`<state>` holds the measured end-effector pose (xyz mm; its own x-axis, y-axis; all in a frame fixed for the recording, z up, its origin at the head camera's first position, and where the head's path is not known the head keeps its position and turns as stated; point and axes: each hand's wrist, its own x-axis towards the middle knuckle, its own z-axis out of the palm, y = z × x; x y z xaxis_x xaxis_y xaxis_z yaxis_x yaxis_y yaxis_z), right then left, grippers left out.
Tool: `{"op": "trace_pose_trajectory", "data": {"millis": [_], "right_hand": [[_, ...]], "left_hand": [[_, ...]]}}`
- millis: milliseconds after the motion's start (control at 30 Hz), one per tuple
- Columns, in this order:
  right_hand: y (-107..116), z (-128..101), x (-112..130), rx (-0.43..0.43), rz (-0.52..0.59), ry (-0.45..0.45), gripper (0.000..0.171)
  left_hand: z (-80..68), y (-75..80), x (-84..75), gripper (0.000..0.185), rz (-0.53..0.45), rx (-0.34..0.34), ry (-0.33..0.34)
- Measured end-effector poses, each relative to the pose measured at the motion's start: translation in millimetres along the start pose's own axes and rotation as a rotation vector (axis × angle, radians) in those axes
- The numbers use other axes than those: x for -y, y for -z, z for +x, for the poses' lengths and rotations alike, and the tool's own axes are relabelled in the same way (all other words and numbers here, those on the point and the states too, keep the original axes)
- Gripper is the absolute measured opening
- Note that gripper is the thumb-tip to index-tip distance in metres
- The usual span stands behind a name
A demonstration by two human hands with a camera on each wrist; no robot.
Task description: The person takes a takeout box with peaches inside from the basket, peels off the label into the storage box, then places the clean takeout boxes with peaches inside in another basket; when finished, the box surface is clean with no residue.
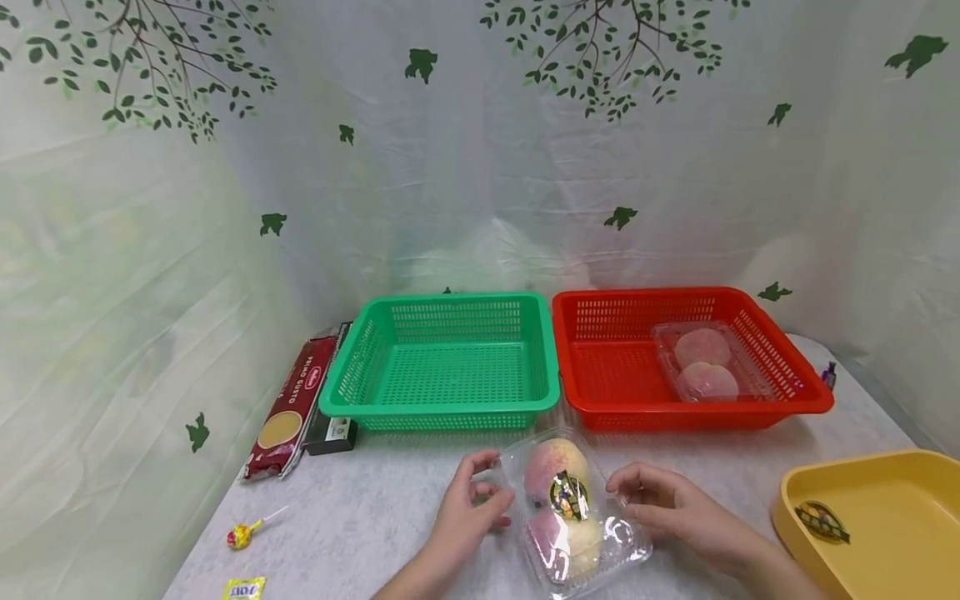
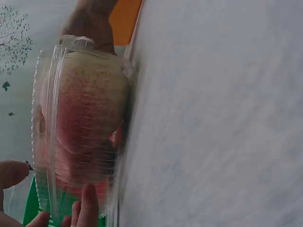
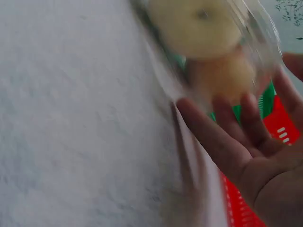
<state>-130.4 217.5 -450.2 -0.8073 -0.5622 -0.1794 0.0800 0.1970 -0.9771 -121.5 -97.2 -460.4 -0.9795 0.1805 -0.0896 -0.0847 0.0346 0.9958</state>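
Note:
A clear plastic clamshell box of peaches (image 1: 564, 508) with a dark, round sticker lies slightly turned before the green basket. My left hand (image 1: 468, 510) is at its left side, thumb and fingers spread apart; the left wrist view shows a fingertip (image 2: 88, 203) against the ribbed wall. On the opposite side is my right hand (image 1: 675, 508), close to the box's edge. Its fingers (image 3: 213, 137) look mostly straight in the right wrist view, where the box is blurred. Whether the box is fully down on the table cannot be told.
A green basket (image 1: 438, 410) and a red basket (image 1: 697, 408) stand at the back; the red one holds another peach box (image 1: 705, 367). At right is a yellow tray (image 1: 892, 500). Left are a maroon packet (image 1: 292, 408), a black box (image 1: 330, 435), a lollipop (image 1: 240, 535) and a yellow wrapper (image 1: 243, 589).

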Motion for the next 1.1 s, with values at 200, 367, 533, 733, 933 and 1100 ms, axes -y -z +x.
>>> {"op": "trace_pose_trajectory", "data": {"millis": [200,367,533,733,933,1100], "right_hand": [[9.2,-1.2,6.7,0.292,0.037,0.004,0.032],[18.3,-3.3,18.1,0.256,-0.053,0.082,0.033],[19.3,4.0,27.9,-0.036,-0.102,0.211,0.030],[9.8,26.5,21.9,-0.251,-0.156,0.293,0.027],[7.4,45.9,17.1,-0.209,-0.191,0.372,0.026],[5.1,50.7,15.0,-0.108,-0.274,0.403,0.029]], "left_hand": [[25.8,7.1,1.7,0.055,0.051,0.119,-0.020],[40.3,2.8,-3.0,0.052,0.104,0.225,0.001],[59.3,-10.6,-6.8,0.043,0.199,0.334,-0.049],[64.0,-13.5,-5.5,0.042,0.189,0.382,-0.068],[31.1,2.5,-2.4,0.055,0.128,0.402,-0.080],[8.3,11.2,4.8,0.062,0.109,0.461,-0.056]]}}
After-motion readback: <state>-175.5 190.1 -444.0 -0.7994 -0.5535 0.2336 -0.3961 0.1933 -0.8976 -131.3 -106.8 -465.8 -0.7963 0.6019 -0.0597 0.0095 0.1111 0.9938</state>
